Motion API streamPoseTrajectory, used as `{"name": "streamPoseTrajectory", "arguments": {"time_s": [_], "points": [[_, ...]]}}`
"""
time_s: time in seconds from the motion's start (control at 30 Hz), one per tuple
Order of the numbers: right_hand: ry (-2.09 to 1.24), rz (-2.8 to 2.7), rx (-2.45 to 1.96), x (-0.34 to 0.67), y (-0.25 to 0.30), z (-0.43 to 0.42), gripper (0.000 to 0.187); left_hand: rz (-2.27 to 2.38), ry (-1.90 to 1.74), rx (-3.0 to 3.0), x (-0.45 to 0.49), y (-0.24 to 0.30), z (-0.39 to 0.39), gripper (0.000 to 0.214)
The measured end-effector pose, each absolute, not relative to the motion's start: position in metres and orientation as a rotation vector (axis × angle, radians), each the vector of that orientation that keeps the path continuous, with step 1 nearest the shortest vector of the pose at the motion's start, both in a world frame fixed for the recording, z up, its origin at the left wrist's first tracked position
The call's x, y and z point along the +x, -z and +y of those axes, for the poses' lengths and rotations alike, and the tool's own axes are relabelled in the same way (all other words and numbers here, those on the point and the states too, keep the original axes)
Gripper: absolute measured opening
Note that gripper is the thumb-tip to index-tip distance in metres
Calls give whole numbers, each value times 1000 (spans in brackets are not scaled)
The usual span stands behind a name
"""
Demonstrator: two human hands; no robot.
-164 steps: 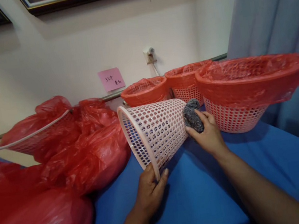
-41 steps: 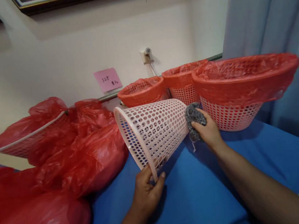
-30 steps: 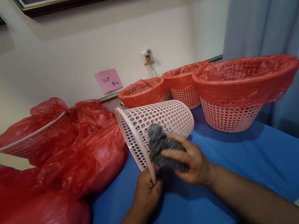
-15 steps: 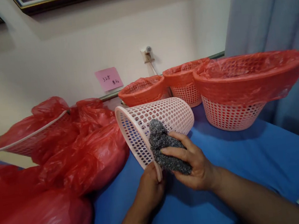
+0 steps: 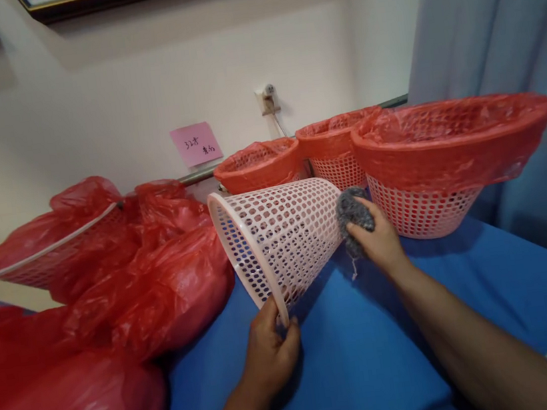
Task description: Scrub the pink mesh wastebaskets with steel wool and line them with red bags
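Pink basket [image 5: 285, 234] full of holes lies on its side in the middle of the blue table [image 5: 374, 353], with its open mouth facing near and left. The left hand [image 5: 272, 356] pinches the near rim between thumb and fingers. The right hand [image 5: 382, 241] curls its fingers around a grey wire scrubber [image 5: 352, 211] and presses it on the basket's right end. Red bags [image 5: 162, 280] lie to the left. Red-lined baskets [image 5: 454, 161] stand far right.
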State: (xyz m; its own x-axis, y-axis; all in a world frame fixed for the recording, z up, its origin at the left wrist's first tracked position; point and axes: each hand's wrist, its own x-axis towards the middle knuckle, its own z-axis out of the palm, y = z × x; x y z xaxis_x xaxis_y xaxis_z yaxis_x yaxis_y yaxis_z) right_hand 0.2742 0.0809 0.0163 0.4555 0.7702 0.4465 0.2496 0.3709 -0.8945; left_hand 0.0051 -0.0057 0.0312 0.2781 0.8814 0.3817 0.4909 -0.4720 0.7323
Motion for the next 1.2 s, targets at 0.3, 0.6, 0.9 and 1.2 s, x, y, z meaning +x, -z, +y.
{"name": "streamPoseTrajectory", "arguments": {"time_s": [0.3, 0.6, 0.9, 1.2], "points": [[-170, -1808, -551, 224, -33, 8, 68, 1083, -986, 2285, 9, -35, -6, 43], [-558, -969, -1164, 267, -16, 76, 60, 1165, -705, 2363, 9, -30, -1, 53], [-210, -1936, -454, 221, -34, 6, 69, 1151, -1145, 1945, 8, -36, -8, 30], [-572, -1003, -1211, 266, -10, 84, 59, 1144, -1003, 2192, 5, -33, -8, 42]]}}
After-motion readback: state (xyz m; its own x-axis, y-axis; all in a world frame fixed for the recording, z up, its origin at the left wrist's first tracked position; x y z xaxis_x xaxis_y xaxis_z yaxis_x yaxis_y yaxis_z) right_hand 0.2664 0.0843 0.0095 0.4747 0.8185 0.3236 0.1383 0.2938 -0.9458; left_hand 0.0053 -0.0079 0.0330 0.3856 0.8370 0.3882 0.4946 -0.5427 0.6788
